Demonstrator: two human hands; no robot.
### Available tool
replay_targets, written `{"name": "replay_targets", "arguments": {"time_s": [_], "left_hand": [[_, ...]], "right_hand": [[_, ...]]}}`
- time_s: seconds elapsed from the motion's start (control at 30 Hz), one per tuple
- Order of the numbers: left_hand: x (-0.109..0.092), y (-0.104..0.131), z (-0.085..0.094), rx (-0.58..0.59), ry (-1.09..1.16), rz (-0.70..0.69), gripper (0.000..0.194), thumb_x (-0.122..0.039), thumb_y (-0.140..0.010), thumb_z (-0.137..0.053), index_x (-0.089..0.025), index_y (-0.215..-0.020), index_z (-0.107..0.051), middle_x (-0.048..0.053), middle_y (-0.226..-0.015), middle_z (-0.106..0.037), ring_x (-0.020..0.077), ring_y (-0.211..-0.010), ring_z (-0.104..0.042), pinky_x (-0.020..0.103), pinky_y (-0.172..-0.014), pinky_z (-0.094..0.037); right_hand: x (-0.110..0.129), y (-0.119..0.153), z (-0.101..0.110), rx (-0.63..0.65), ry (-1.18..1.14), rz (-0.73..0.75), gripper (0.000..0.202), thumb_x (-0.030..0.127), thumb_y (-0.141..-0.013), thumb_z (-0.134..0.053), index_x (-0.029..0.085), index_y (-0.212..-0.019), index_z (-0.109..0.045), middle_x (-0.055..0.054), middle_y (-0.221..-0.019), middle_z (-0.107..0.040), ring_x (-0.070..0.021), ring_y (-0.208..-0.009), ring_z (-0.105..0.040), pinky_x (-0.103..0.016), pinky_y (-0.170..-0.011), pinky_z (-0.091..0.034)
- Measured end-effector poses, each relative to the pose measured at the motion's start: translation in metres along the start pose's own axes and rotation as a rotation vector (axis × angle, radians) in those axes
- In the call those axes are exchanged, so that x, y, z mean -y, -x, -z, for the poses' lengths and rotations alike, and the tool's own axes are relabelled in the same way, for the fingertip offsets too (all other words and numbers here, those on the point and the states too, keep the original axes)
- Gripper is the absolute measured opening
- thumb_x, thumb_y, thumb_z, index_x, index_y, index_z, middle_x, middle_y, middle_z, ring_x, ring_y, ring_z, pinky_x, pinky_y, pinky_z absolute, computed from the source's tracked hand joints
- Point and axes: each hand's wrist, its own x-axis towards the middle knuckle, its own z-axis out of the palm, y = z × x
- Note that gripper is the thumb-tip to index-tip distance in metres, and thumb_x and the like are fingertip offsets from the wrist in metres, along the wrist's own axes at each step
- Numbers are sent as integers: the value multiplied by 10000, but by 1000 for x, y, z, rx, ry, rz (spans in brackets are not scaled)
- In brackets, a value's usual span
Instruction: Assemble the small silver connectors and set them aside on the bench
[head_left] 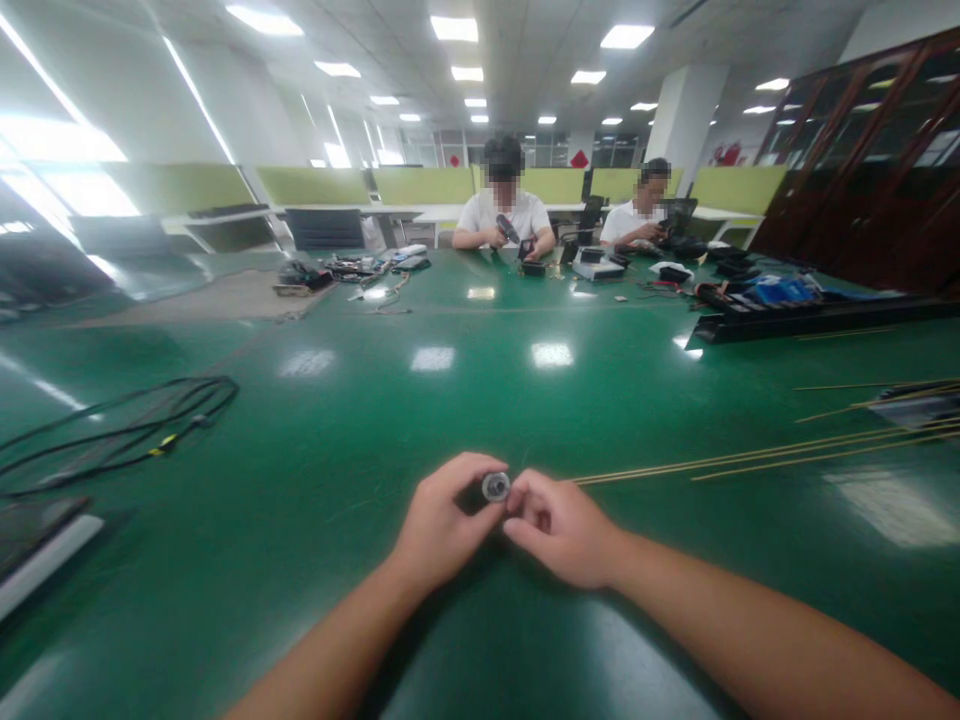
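Observation:
A small round grey part (496, 487), ring-like with a dark centre, sits between the thumb and fingers of my left hand (448, 515). Its open face is turned toward me. My right hand (564, 525) is close against its right side, the index fingertip at the part's edge. The fingers of that hand are curled inward, and whatever they may hold is hidden. Both hands are just above the green table (315, 560). Thin brass-coloured rods (697, 462) lie on the table to the right of my right hand.
A coiled black cable (142, 430) lies at left, above a dark flat object with a pale edge (52, 560). Electronic parts (367, 265) and a long black channel (810, 318) lie farther back. Two people (504, 215) in white shirts sit across the table.

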Motion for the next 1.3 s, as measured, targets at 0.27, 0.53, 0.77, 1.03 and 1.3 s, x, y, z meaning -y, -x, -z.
{"name": "replay_targets", "arguments": {"time_s": [0.27, 0.53, 0.77, 1.03, 1.3], "left_hand": [[4, -1, 0, 8, -2, 27, 216, -246, -852, -733, -240, -1064, -691, 12, -1003, -705, 160, -913, -641, 269, -828, -488], [2, -1, 1, 48, 6, -6, 305, -193, -851, -710, -250, -1150, -678, 25, -1041, -682, 169, -961, -627, 281, -852, -486], [0, 2, -1, 38, 13, 67, 231, -165, -813, -721, -213, -1026, -646, 9, -966, -669, 163, -879, -619, 279, -796, -484], [-1, 1, 0, 69, 49, -20, 233, -190, -876, -679, -230, -1100, -631, 25, -1028, -662, 167, -945, -613, 290, -848, -476], [-4, 2, 0, 65, 64, -63, 268, -186, -926, -617, -236, -1189, -608, 60, -1118, -629, 186, -1051, -581, 325, -924, -467]], "right_hand": [[0, 1, 0, -18, -16, 8, 189, 241, -880, -626, 227, -1043, -530, 103, -585, -504, -99, -498, -455, -216, -515, -317], [2, -3, -1, -110, -222, -96, 283, 258, -888, -615, 227, -1108, -440, 113, -595, -476, -108, -515, -463, -218, -524, -356], [4, -3, 0, -99, -320, -114, 299, 250, -886, -615, 226, -1132, -448, 107, -609, -462, -108, -528, -449, -224, -530, -354], [3, -5, 1, -100, -410, -136, 276, 227, -855, -616, 224, -1089, -469, 90, -644, -459, -108, -556, -462, -218, -525, -360], [3, -5, 3, -132, -534, -163, 315, 248, -823, -639, 232, -1081, -460, 94, -622, -463, -99, -520, -452, -194, -487, -353]]}}
